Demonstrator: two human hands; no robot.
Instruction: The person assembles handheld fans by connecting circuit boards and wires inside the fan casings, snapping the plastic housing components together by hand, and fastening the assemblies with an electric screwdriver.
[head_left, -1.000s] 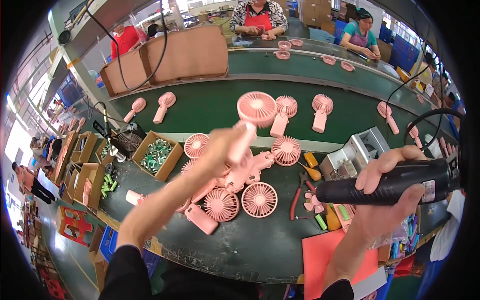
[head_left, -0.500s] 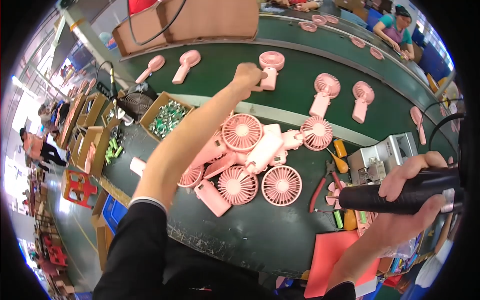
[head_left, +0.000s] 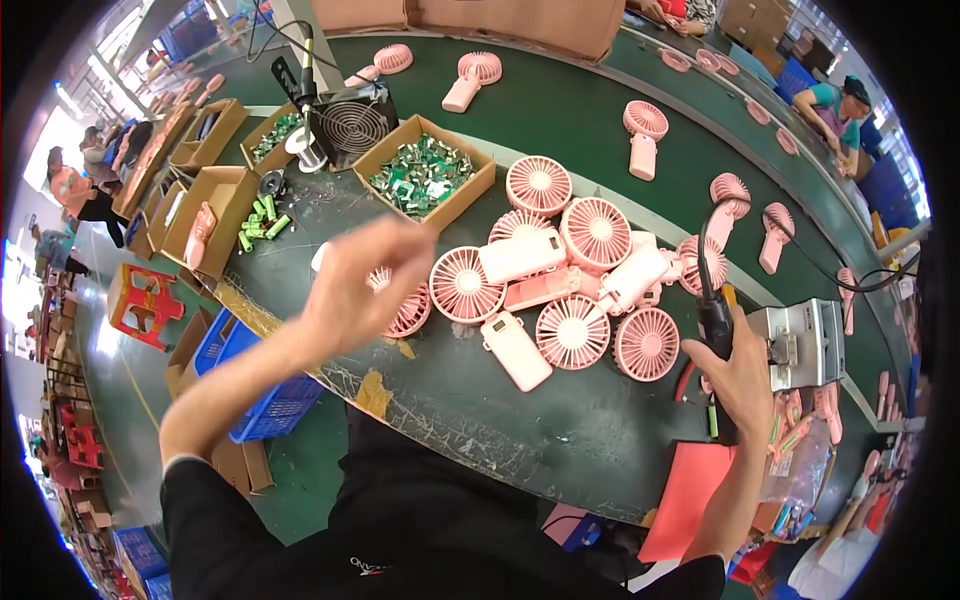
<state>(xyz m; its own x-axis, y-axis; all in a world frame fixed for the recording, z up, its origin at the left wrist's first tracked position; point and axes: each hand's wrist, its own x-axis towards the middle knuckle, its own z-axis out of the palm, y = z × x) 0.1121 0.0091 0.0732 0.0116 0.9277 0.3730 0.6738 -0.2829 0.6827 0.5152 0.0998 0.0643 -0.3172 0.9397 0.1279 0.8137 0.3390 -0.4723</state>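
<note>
My left hand [head_left: 365, 285] is over the bench's left part, blurred, with its fingers loosely apart and nothing visible in them. It hovers beside a pink fan head [head_left: 408, 313] and partly covers it. To its right lies a heap of pink handheld fans, some with round slatted heads [head_left: 467, 285] and some showing pale pink handle bodies [head_left: 517, 352]. At the bench's right side my right hand [head_left: 738, 378] is wrapped round a black corded electric screwdriver [head_left: 715, 322], which stands roughly upright. The tool's lower end is mostly hidden behind the hand.
A cardboard box of green circuit boards [head_left: 425, 178] stands beyond my left hand, near green battery cells [head_left: 264, 222] and a soldering iron [head_left: 308, 95]. Several fans lie on the green conveyor [head_left: 560, 110]. A metal box-like device [head_left: 808, 343] and red sheet [head_left: 685, 500] are at right.
My left hand has drawn back from a fan on the conveyor to the bench's left side. My right hand has turned the screwdriver from level to upright. The view has swung left.
</note>
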